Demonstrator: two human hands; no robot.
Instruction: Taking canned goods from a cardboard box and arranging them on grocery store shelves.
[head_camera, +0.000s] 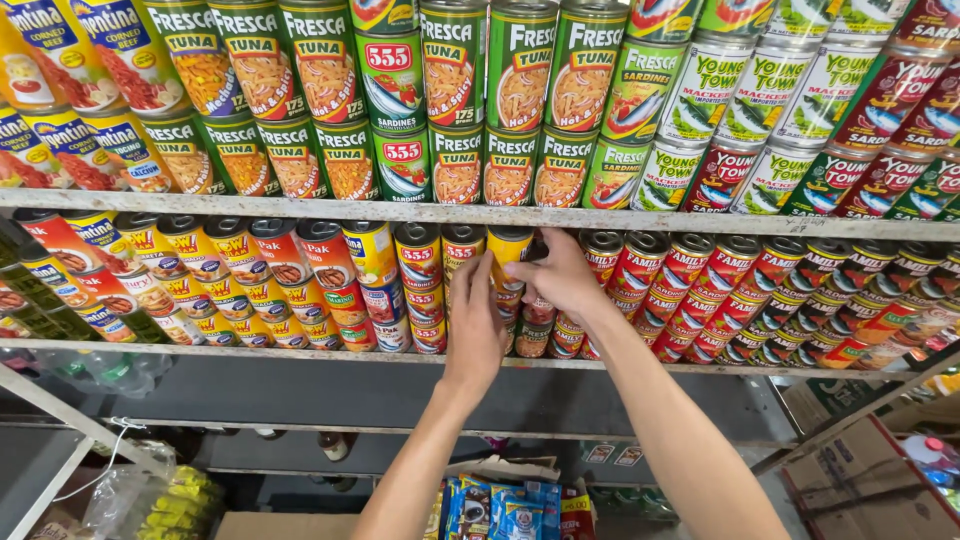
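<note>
Left hand (474, 325): raised to the lower shelf (640, 368), fingers stretched up and laid flat against the yellow can (509, 262) and the red can beside it; touching, not wrapped round anything.
Right hand (562, 277): just right of the yellow can, fingers curled round its upper part, thumb toward the left hand; gripping the yellow can.
Yellow can: upright in the top layer of the lower shelf, between the two hands, at the seam where red-and-yellow cans meet the red ones.
Red-and-yellow cans (419, 262): just left of the yellow can, stacked three high, lids up.
Red cans (690, 272): right of the yellow can, long row running to the shelf's far end, stacked and leaning with the view.
Orange and yellow cans (240, 270): farther left of the yellow can, several rows, stacked.
Upper shelf (500, 214): straight above the yellow can, carrying green cans (520, 60) two high.
White and green cans (770, 130): above and to the right of the yellow can, on the upper shelf.
Blue packets (500, 510): well below the yellow can, between the forearms, standing in a cluster.
Cardboard box (870, 490): below and far right of the yellow can, flaps open.
</note>
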